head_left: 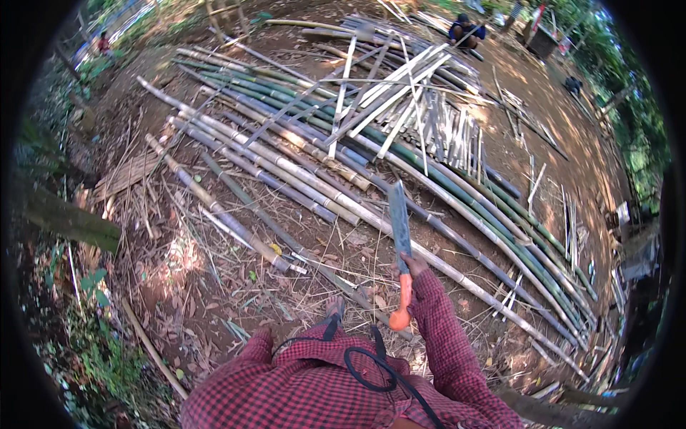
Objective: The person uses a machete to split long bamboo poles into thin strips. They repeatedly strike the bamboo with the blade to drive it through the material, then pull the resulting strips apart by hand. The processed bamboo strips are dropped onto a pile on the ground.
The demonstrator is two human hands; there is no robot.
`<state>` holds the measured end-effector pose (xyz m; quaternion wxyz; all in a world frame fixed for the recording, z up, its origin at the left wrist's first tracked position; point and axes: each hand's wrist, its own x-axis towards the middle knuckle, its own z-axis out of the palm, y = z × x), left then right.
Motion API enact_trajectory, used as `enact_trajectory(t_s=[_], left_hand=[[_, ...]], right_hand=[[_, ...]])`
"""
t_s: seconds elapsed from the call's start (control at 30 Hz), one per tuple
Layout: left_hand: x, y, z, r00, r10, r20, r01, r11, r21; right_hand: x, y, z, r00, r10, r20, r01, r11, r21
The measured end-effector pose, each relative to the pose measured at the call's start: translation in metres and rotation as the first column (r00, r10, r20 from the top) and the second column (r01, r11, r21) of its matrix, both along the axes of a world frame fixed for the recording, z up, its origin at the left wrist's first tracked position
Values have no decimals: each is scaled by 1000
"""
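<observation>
My right hand [414, 264] is closed round a machete [399, 214] near where its blade meets the orange handle. The broad grey blade points up and away from me, over the bamboo poles. Below my fist, the handle ends in a rounded knob. My left hand [265, 333] hangs low by my left side at the end of a red checked sleeve, and its fingers cannot be made out. Just beyond me lie long bamboo poles [300, 180], pale, grey and green, side by side on the ground. A shorter pole [214, 204] rests apart at the left.
Split bamboo strips [436, 129] are heaped across the poles farther off. A person [466, 32] crouches beyond the pile at the far right. Dry leaves and bamboo scraps cover the ground around my foot [334, 307]. A mossy trunk [68, 218] juts in from the left.
</observation>
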<state>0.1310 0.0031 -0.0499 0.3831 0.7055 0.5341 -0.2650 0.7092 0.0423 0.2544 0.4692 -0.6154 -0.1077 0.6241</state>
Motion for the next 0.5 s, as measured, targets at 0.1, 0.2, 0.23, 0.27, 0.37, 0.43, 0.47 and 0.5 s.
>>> enact_trajectory(t_s=[0.1,0.2,0.23,0.27,0.37,0.43,0.47,0.5], left_hand=[[92,38,64,999,25,-46,-23,998,52],[153,106,138,713,552,433,-553,822,-138],[166,120,146,153,865,478,-792,397,-463],[181,143,176,238,851,468,-809,440,-390],[201,153,245,143,769,623,-832,434,-345],[192,125,242,167,736,657,-833,461,-305],[187,106,235,201,734,649,-825,484,-291],[181,86,228,236,730,641,-815,508,-279]], right_hand=[[7,-89,-61,991,11,134,45,910,-411],[2,-190,-108,996,61,67,3,712,-702],[-6,-220,-116,996,79,48,-19,682,-731],[-14,-252,-124,995,84,46,-22,668,-744],[-33,-331,-144,993,100,59,-26,689,-725],[-44,-367,-154,991,112,70,-31,713,-701],[-48,-386,-158,991,110,77,-27,720,-694],[-51,-402,-163,990,111,87,-22,730,-683]])
